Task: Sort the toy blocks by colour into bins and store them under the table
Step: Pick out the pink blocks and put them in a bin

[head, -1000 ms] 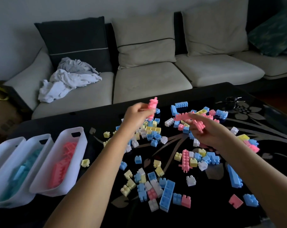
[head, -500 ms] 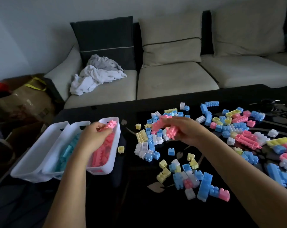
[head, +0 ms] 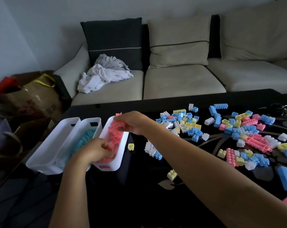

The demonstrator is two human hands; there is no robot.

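Three white bins stand side by side at the left end of the black table (head: 139,186). The right bin (head: 123,145) holds pink blocks (head: 114,137), the middle bin (head: 96,122) blue ones, and the left bin (head: 54,142) looks bare inside. My left hand (head: 93,151) is down in the near end of the pink bin, fingers curled round a pink block. My right hand (head: 131,122) grips a bunch of pink blocks over the bin's far end. A mixed pile of loose blocks (head: 238,134) covers the table's right half.
A single yellow block (head: 131,146) lies just right of the pink bin, another yellow one (head: 172,174) nearer me. A sofa (head: 180,79) with cushions and crumpled clothes (head: 105,74) runs behind the table. Cardboard boxes (head: 29,96) and bags sit on the floor at left.
The view swung left to the bins. Both hands carried pink blocks from the pile; my left hand dropped into the pink bin and my right hand arrived over its far end.
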